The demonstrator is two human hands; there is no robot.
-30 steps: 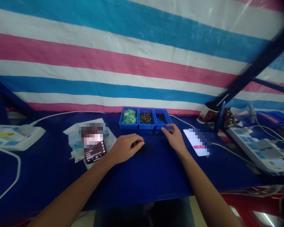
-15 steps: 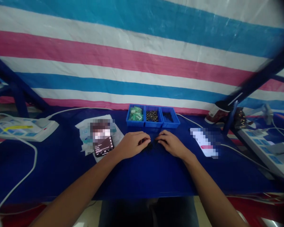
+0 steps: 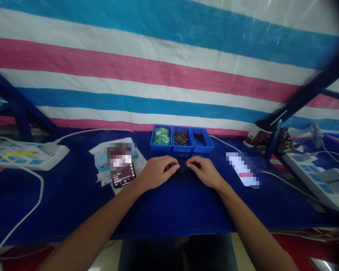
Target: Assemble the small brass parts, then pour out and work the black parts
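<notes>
In the head view, both hands rest on the blue-covered desk (image 3: 73,203) just in front of a three-compartment blue tray (image 3: 182,149); the left hand (image 3: 158,173) and right hand (image 3: 205,173) are loosely curled, almost meeting, around a small heap of black parts (image 3: 181,172) directly before the tray; whether either hand grips any cannot be told; the tray's compartments hold green packets (image 3: 161,135), dark metal pieces (image 3: 180,138) and black pieces (image 3: 199,140); a phone (image 3: 123,175) lies left of the tray.

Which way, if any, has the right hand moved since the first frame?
Yes: the right hand pulled back leftward from the rightmost blue bin, now off its rim.
</notes>
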